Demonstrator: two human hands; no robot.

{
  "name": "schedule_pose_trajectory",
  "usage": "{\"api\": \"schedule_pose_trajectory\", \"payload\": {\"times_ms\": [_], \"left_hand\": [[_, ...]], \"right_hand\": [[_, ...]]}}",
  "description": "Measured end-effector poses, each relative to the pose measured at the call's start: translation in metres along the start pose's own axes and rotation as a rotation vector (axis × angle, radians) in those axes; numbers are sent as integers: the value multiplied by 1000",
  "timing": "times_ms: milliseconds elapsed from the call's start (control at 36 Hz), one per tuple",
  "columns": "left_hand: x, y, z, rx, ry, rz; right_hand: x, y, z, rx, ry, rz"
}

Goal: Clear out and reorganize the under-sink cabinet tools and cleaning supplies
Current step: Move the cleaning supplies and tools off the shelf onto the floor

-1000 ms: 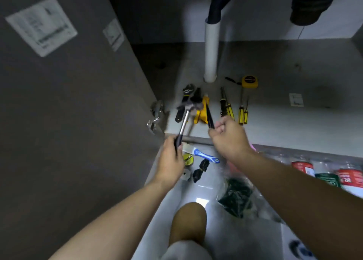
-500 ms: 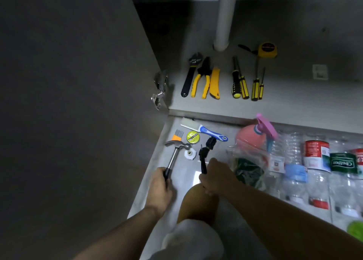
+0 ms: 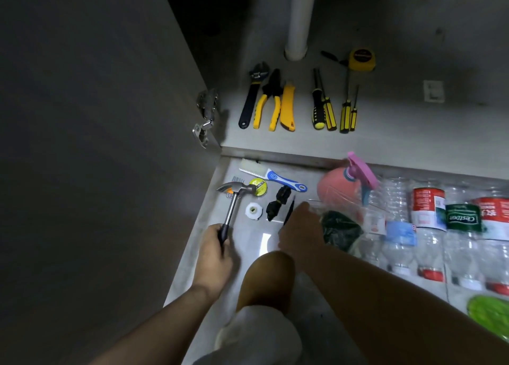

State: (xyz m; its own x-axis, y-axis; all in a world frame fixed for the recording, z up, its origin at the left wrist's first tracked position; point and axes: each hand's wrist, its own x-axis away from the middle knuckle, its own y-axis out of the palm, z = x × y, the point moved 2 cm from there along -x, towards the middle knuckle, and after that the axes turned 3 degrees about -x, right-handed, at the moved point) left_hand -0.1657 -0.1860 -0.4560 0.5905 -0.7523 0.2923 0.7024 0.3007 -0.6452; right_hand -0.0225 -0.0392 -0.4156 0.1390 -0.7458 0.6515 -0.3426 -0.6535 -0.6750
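Sorting: our left hand (image 3: 217,257) curls its fingers round the hammer (image 3: 234,199); our right hand (image 3: 301,228) rests at a thin black tool (image 3: 289,211), grip hidden. Next, we judge: hammer to 12 o'clock, beside the adjustable wrench (image 3: 252,97).

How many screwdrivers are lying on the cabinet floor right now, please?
4 screwdrivers: two side by side right of the knife, two thinner ones below the tape measure. None seems hidden.

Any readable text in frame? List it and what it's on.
"Cestbon", upside down: green-labelled bottle.
Red bottle label: white print, blurred.
Tape measure face: unreadable.
Yellow-green round disc: print too small.
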Motion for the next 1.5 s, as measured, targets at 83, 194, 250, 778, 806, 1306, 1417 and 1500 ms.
{"api": "schedule_pose_trajectory", "payload": {"times_ms": [83,194,250,778,806,1306,1417,1500], "left_hand": [[-3,1,6,3,33,0],[-6,4,12,15,33,-31],[-6,5,19,25,26,-69],[52,-114,287,-15,535,-463],[57,-120,297,-54,568,-463],[3,-118,231,-623,440,-681],[-28,-91,181,-637,410,-673],[-43,-72,150,-684,375,-682]], "right_hand": [[-1,-4,-2,-17,-15,-6],[3,-22,-7,-70,-132,-135],[11,-41,-8,-77,-204,-242],[160,-190,-39,-927,-341,8],[164,-193,-42,-969,-337,52],[122,-39,33,88,-282,-292],[104,15,52,283,-332,-292],[91,37,64,395,-338,-263]]}}
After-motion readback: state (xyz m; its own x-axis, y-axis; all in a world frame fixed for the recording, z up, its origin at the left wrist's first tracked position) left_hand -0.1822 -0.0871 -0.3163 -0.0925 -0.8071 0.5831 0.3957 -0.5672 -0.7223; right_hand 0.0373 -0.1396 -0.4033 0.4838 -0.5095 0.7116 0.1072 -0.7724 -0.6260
